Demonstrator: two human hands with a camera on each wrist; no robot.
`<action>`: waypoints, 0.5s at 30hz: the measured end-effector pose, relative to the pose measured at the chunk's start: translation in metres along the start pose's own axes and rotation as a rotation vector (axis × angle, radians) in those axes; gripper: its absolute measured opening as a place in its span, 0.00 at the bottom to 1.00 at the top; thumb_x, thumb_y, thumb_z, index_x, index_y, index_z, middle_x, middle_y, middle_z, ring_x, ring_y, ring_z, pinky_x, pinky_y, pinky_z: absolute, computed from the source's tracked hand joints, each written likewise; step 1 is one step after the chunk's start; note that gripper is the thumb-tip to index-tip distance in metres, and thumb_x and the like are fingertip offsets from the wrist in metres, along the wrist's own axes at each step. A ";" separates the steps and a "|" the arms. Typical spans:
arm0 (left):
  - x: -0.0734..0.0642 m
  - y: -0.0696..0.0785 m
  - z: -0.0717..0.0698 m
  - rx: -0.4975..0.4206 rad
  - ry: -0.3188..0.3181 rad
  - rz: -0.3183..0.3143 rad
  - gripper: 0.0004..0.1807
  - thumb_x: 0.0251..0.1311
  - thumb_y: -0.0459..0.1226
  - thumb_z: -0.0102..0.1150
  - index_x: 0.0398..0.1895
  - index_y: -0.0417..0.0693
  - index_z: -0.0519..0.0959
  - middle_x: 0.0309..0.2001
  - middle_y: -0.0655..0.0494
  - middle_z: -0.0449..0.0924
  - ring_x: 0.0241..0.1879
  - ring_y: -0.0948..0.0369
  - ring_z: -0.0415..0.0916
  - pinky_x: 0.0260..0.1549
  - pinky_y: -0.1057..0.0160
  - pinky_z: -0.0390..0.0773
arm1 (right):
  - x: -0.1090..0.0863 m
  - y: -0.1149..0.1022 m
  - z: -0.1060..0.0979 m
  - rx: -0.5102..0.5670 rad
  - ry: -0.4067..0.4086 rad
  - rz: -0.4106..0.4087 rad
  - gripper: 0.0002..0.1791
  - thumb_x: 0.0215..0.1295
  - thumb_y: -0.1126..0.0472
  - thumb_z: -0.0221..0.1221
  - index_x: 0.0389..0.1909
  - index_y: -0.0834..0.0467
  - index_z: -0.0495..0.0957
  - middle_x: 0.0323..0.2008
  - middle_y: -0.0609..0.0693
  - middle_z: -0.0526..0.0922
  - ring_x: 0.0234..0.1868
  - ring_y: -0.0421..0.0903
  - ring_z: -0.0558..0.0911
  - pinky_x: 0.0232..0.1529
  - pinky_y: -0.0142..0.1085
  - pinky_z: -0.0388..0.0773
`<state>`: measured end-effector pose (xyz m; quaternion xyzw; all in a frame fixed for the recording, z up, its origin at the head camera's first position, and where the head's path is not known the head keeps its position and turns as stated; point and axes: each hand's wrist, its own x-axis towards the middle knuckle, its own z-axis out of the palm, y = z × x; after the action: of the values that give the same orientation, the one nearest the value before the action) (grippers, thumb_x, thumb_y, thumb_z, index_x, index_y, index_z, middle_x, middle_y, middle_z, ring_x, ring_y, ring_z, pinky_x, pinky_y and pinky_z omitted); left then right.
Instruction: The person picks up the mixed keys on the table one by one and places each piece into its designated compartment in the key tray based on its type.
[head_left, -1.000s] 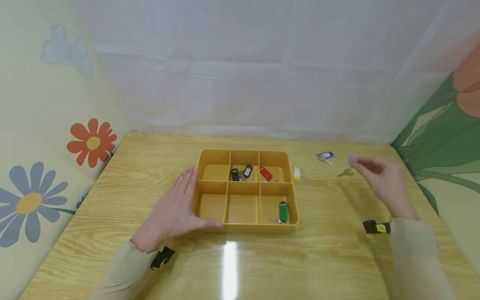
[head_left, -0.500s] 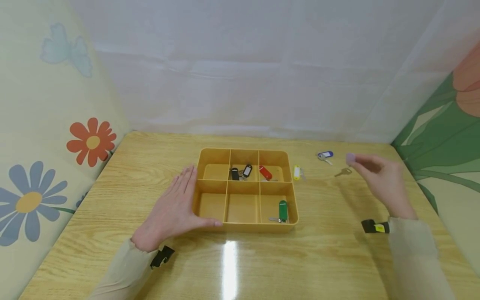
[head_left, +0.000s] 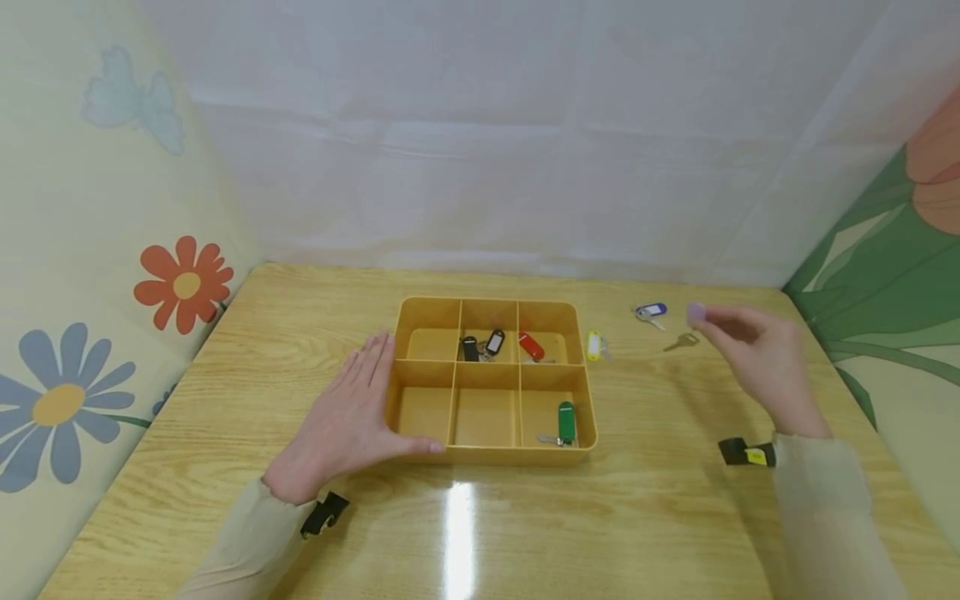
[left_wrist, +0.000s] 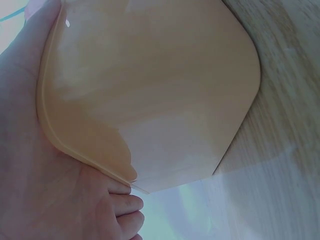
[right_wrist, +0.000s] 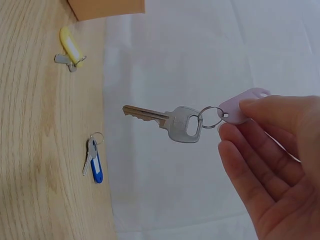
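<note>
Silver metal key (right_wrist: 176, 125) with lilac plastic tag (right_wrist: 235, 107) above wooden table (head_left: 645, 525), near far right corner. Seems light, stiff; right hand (head_left: 776, 367) pinches tag, best hold. Left hand (head_left: 348, 417) touches yellow plastic tray (head_left: 517, 456), fingers straight.

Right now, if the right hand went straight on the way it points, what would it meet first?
In the head view, the blue tag looks first in line for the right hand, but the hand is raised above the table and might pass over.

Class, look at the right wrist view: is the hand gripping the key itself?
No, the right hand pinches the lilac tag, while the key is clear of the hand.
</note>
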<state>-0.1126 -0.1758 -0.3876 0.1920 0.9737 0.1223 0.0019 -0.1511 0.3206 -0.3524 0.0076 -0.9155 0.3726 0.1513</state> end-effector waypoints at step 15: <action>0.000 0.000 -0.001 0.005 -0.006 -0.001 0.82 0.38 0.86 0.49 0.81 0.42 0.28 0.81 0.44 0.27 0.79 0.49 0.30 0.76 0.46 0.42 | 0.001 -0.008 0.007 0.029 -0.022 -0.009 0.24 0.68 0.42 0.65 0.55 0.55 0.85 0.50 0.51 0.86 0.45 0.33 0.80 0.43 0.19 0.74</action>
<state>-0.1129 -0.1759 -0.3867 0.1921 0.9741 0.1193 0.0043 -0.1526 0.3099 -0.3511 0.0180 -0.9116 0.3850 0.1429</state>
